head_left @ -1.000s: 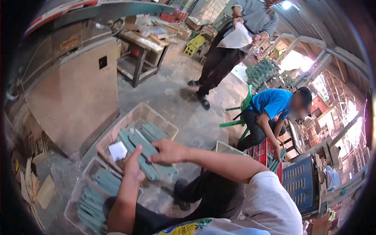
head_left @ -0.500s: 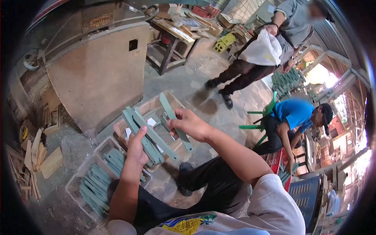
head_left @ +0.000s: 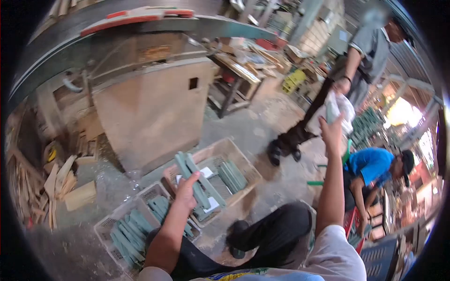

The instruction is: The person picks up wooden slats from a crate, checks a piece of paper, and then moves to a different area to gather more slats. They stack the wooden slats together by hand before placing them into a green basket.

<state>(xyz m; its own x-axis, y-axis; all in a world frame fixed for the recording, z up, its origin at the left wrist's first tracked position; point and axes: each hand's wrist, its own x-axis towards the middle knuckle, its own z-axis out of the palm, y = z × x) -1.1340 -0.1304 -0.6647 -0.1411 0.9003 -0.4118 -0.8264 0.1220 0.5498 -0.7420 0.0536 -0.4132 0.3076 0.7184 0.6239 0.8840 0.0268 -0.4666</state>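
Several grey-green slats (head_left: 199,180) are gripped in my left hand (head_left: 186,191), above a pale plastic crate (head_left: 251,175). More slats (head_left: 230,175) lie side by side in that crate. My right hand (head_left: 332,133) is raised at the end of an outstretched arm, holding a single slat (head_left: 331,111) upright. Behind it, in the same line of sight, hangs a white plastic bag (head_left: 347,112) from a standing person's hand. Whether my right hand touches the bag cannot be made out. A second crate (head_left: 104,230) at the lower left holds many slats (head_left: 129,236).
A machine with a wooden panel (head_left: 154,112) fills the upper left. Wood scraps (head_left: 61,180) lie at the left. A cluttered workbench (head_left: 239,70) stands behind. One person in grey (head_left: 370,51) stands at the upper right; another in blue (head_left: 370,164) bends over a red crate.
My right hand has moved up and right, away from the left-hand slats, with one slat in it. The view has shifted. The standing person's arm is now lowered, with the bag lower.
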